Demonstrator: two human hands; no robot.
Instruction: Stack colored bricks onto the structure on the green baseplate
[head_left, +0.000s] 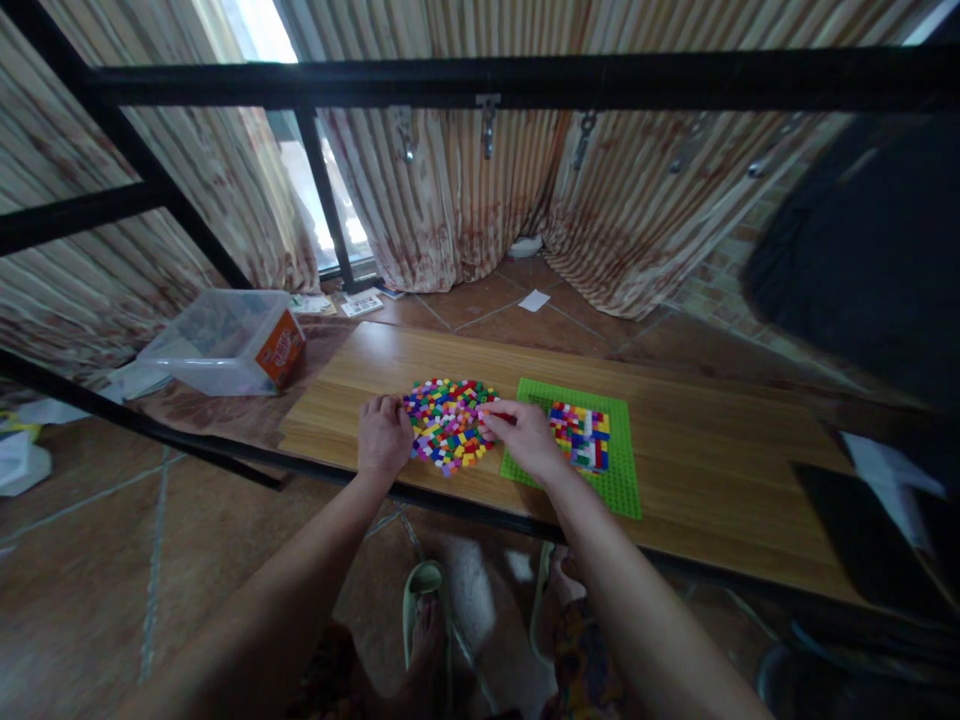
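My left hand (383,436) rests on the wooden table (712,470) with its fingers curled loosely against the left edge of the pile of small bricks (448,424), touching it but, as far as I can see, gripping nothing. My right hand (523,436) lies at the pile's right edge, fingertips drawn together toward the nearest bricks; whether a brick is pinched between them I cannot tell, the pieces being too small here.

The pile sits between my two hands, so both touch it. The green baseplate (616,478) lies just to the right of the pile, partly under my right wrist, with its long side running away from me. On it stands a patch of fitted bricks (581,436), just beyond my right knuckles. My right hand is plainly the nearer one to the plate; the left is a pile's width away.

A clear plastic box (225,340) stands well off to the left on the floor.
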